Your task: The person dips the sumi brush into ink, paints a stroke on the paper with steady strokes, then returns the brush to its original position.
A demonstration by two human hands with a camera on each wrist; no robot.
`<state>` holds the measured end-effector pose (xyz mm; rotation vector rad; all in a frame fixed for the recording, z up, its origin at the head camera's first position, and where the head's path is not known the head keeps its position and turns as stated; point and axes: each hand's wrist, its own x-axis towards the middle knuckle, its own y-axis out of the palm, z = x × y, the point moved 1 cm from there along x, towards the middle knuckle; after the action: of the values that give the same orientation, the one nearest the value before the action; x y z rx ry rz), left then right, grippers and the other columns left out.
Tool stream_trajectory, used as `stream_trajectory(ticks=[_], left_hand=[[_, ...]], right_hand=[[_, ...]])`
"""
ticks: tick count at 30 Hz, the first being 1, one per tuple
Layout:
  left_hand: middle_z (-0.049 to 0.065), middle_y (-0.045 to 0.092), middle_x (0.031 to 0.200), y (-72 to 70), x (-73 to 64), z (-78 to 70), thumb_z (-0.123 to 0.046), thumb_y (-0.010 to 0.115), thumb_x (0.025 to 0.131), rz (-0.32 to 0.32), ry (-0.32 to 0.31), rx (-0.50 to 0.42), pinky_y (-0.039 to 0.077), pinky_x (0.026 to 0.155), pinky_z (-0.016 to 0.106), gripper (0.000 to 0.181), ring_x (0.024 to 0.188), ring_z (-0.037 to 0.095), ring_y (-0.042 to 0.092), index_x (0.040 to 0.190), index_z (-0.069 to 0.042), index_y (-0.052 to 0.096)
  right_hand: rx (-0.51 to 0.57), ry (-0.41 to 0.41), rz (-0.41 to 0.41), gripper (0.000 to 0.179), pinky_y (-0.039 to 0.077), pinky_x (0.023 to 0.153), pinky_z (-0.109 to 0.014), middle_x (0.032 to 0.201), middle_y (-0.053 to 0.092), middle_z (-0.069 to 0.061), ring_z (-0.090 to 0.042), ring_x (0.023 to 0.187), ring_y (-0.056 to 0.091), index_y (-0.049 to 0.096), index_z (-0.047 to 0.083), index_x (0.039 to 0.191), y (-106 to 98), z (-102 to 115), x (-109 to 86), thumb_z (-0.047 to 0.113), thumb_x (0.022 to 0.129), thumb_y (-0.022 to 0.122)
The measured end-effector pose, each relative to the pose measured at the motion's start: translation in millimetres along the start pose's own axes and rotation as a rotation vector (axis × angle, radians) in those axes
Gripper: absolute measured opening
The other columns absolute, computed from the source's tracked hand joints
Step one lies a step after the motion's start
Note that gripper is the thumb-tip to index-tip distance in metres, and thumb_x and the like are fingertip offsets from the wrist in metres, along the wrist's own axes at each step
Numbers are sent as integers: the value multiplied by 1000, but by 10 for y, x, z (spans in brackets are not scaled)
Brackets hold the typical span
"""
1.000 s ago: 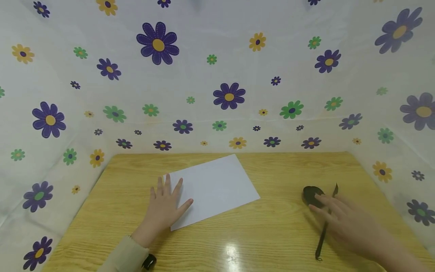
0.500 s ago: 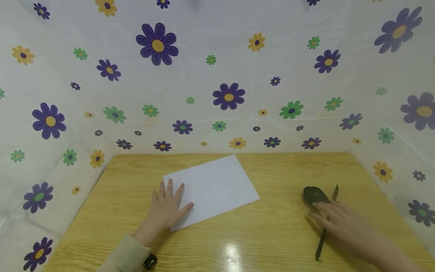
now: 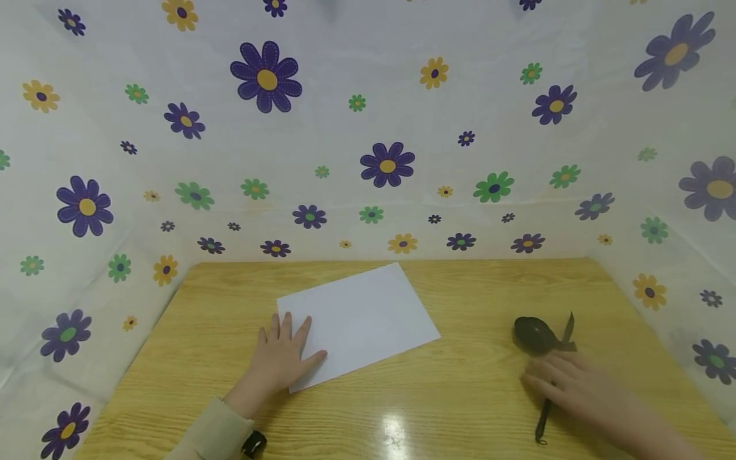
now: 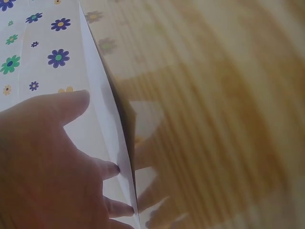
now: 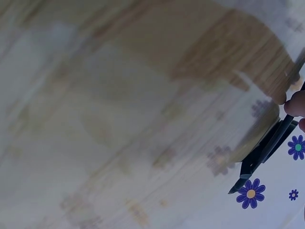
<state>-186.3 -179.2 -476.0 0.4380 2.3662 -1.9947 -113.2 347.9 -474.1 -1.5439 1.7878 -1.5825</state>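
Note:
My left hand (image 3: 278, 361) rests flat with spread fingers on the left end of a white sheet of paper (image 3: 368, 316). In the left wrist view the fingertips lie close to the edge of the paper (image 4: 97, 90). At the right, my right hand (image 3: 581, 390) pinches the handle of a slim black brush (image 3: 542, 421) with a pointed tip and a small end loop. The brush (image 5: 274, 138) leans over a glossy black oval dish-like thing (image 3: 533, 335). The hand hides part of both; only fingertips (image 5: 296, 104) show in the right wrist view.
A wooden table (image 3: 460, 402) carries everything. White cloth walls (image 3: 322, 140) with printed flowers close off the back and both sides. A black wrist strap part (image 3: 253, 443) shows by the left sleeve (image 3: 213, 431).
My right hand has slid back off the black oval thing toward me, and its fingers have drawn in on the brush handle. The left hand has shifted slightly toward me on the paper.

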Motion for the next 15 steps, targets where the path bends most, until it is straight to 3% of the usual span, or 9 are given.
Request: stream_trajectory(ticks=[4,6,11,15], left_hand=[[40,23,168,7,4,13,-63,58,101,4,11,0,20,123,80,87,156,64,16,164,-6,38],[41,23,168,12,10,18,-63,60,100,2,19,5,20,123,80,88,156,64,17,164,-6,38],[39,23,168,4,12,12,-62,61,100,7,36,22,22,124,79,89,157,62,19,165,-6,37],[40,22,169,0,19,8,-61,62,100,12,52,27,22,124,78,89,157,61,20,165,-5,37]], right_hand=[[3,-29,-24,66,18,129,-26,108,73,-3,-21,97,67,71,11,110,36,-2,0,13,117,5],[17,-37,-21,69,8,133,-26,105,72,-2,-20,95,67,72,11,107,36,-2,11,12,117,5],[-17,-30,42,73,39,111,-30,102,71,3,-17,94,66,74,13,105,-11,20,10,13,117,1],[-47,-31,74,75,51,84,-35,96,69,4,-16,89,64,73,14,102,-33,28,11,13,116,0]])
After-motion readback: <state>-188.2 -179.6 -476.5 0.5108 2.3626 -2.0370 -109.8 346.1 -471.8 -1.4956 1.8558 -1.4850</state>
